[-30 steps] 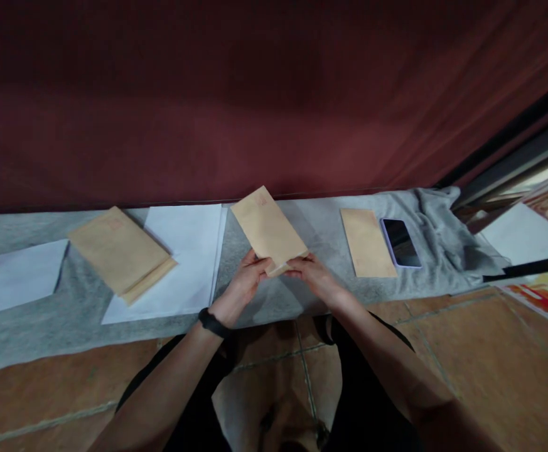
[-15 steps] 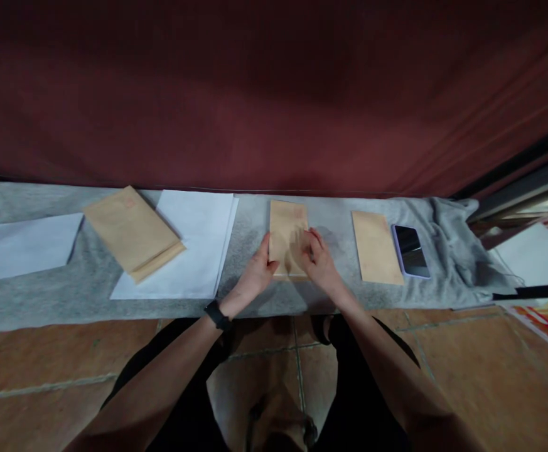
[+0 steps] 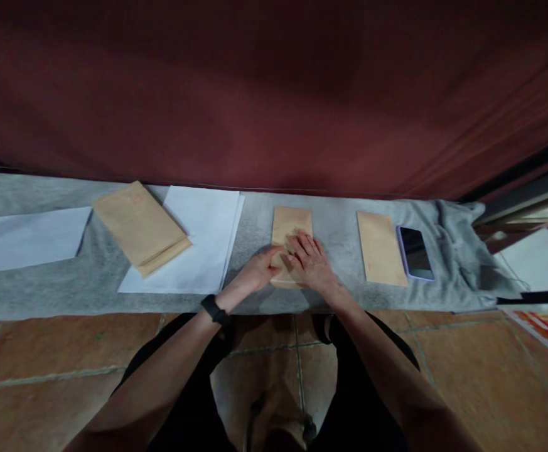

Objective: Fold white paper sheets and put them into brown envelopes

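Observation:
A brown paper envelope [image 3: 292, 220] lies upright on the grey cloth in front of me. My right hand [image 3: 312, 260] rests flat on its lower right half, fingers spread and pointing up and to the left. At the envelope's lower left is my left hand [image 3: 259, 270], its thumb and fingertips over the edge; whether it pinches the paper is hard to make out. A pale strip shows near the envelope's bottom edge. To the right, a single brown envelope [image 3: 381, 248] lies beside a phone.
On the left, a stack of brown envelopes [image 3: 142, 229] overlaps white paper sheets [image 3: 203, 242]. Another folded white paper [image 3: 31, 242] is at far left. The phone [image 3: 415, 253] lies near bunched grey cloth [image 3: 457, 251]. A dark red curtain [image 3: 274, 125] hangs behind.
My right hand has opened from a curled pose and now lies flat on the envelope. My left hand has come slightly inward over the lower left edge. The whole view has shifted a little.

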A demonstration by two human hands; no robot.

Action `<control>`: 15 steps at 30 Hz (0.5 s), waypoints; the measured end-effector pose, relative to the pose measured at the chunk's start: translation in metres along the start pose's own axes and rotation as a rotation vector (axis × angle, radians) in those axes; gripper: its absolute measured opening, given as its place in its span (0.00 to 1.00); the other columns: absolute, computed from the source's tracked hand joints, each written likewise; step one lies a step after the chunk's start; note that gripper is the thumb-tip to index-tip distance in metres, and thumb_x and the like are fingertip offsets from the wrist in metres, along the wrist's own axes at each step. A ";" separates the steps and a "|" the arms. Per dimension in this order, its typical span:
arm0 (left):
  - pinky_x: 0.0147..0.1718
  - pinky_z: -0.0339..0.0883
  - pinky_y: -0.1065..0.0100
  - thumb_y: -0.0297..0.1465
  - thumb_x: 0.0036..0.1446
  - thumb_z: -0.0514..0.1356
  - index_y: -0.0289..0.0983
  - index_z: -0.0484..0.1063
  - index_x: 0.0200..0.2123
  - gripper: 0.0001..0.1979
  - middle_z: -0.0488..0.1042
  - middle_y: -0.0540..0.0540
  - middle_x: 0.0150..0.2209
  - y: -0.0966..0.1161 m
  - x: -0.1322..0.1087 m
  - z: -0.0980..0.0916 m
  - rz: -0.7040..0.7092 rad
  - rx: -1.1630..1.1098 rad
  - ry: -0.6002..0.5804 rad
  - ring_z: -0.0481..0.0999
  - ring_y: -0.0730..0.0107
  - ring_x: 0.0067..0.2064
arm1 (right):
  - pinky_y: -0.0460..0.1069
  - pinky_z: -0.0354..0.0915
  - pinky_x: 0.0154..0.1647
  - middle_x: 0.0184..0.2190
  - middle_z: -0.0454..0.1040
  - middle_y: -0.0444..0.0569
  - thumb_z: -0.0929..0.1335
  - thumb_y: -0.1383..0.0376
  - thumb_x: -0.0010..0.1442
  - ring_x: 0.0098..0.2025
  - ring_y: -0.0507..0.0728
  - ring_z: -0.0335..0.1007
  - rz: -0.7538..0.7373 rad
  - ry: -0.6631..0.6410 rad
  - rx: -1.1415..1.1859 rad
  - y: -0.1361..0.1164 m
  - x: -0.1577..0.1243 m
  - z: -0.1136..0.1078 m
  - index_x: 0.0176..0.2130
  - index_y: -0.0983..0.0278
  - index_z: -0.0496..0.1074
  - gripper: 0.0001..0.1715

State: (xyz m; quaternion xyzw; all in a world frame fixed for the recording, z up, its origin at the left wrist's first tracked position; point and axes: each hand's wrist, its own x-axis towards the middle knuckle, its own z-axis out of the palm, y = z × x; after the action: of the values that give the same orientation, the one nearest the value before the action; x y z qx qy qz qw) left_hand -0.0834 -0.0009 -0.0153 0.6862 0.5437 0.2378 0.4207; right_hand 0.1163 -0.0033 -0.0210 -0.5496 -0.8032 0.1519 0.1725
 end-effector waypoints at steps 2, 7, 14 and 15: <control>0.58 0.71 0.49 0.25 0.55 0.64 0.43 0.73 0.62 0.30 0.80 0.41 0.56 -0.003 0.000 -0.002 0.001 0.005 0.002 0.80 0.51 0.55 | 0.65 0.41 0.78 0.77 0.49 0.53 0.62 0.56 0.74 0.78 0.62 0.43 0.003 0.000 -0.003 -0.002 -0.001 0.003 0.73 0.59 0.58 0.33; 0.52 0.72 0.53 0.27 0.56 0.66 0.42 0.72 0.64 0.31 0.82 0.38 0.53 0.004 -0.006 -0.010 -0.042 0.195 -0.039 0.82 0.48 0.51 | 0.64 0.39 0.78 0.77 0.48 0.52 0.63 0.56 0.74 0.78 0.63 0.43 -0.013 -0.014 -0.010 0.000 -0.001 0.007 0.73 0.60 0.58 0.34; 0.52 0.72 0.55 0.35 0.71 0.52 0.40 0.79 0.51 0.17 0.81 0.39 0.47 0.028 0.005 -0.008 0.073 0.385 0.198 0.80 0.54 0.50 | 0.64 0.39 0.79 0.77 0.49 0.52 0.63 0.55 0.73 0.78 0.64 0.44 -0.068 -0.006 -0.002 0.003 0.000 0.009 0.74 0.61 0.56 0.36; 0.57 0.70 0.55 0.34 0.72 0.50 0.39 0.78 0.53 0.18 0.79 0.38 0.52 0.029 0.010 -0.005 0.153 0.389 0.233 0.78 0.55 0.54 | 0.64 0.40 0.79 0.76 0.50 0.53 0.63 0.56 0.73 0.78 0.64 0.45 -0.077 -0.005 0.001 0.002 -0.001 0.010 0.74 0.63 0.57 0.36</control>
State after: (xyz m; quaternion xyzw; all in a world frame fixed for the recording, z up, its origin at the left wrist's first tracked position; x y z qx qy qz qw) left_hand -0.0682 0.0089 0.0101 0.7617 0.5704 0.2373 0.1956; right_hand 0.1143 -0.0034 -0.0308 -0.5178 -0.8242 0.1467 0.1764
